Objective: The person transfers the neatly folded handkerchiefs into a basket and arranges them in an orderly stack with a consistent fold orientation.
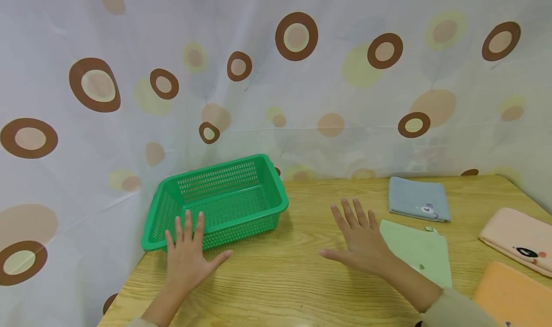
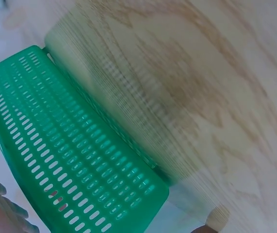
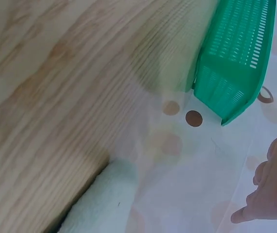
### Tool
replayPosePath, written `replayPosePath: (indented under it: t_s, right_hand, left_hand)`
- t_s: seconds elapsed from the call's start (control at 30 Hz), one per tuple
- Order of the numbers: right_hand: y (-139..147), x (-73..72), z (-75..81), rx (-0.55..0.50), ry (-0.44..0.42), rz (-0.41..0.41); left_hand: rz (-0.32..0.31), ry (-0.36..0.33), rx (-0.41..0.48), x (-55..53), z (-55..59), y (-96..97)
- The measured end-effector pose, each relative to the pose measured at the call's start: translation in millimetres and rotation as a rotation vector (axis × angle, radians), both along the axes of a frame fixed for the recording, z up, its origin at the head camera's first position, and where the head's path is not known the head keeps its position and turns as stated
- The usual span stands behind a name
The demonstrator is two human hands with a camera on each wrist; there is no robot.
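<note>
My left hand is held with fingers spread, in front of the near left side of a green plastic basket; whether it touches the rim cannot be told. In the left wrist view the slotted basket wall fills much of the frame, with part of the hand at the lower left edge. My right hand, fingers also spread, is just left of a folded light green towel and holds nothing. The right wrist view shows this hand at the right edge.
Farther back on the wooden table lies a folded blue towel with a small animal face. To the right are a pink towel and an orange one. A patterned curtain hangs behind the table.
</note>
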State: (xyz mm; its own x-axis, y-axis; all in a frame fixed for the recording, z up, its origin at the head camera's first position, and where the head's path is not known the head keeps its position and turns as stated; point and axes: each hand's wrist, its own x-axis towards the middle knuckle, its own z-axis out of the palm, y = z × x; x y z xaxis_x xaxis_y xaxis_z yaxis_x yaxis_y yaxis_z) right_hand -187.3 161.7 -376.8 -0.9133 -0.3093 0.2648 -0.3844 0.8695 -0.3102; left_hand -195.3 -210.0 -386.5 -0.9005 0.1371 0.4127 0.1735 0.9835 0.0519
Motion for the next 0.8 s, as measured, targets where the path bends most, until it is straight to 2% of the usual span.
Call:
replayPosePath:
  t_s: [0.37,0.6,0.8]
  right_hand:
    - [-22,-7.5,4.3,0.003,0.014,0.011]
    - [-34,-12.5,6.9,-0.006,0.035,0.030]
    - [-42,-17.7,8.5,-0.010,0.043,0.042]
  left_hand:
    - [0.035,0.009,-0.014,-2.5,3.3,-7.3]
    - [0.056,-0.027,-0.004,-2.3,8.4,-12.1]
    - [0.071,-0.030,0.006,-3.4,10.1,-17.2]
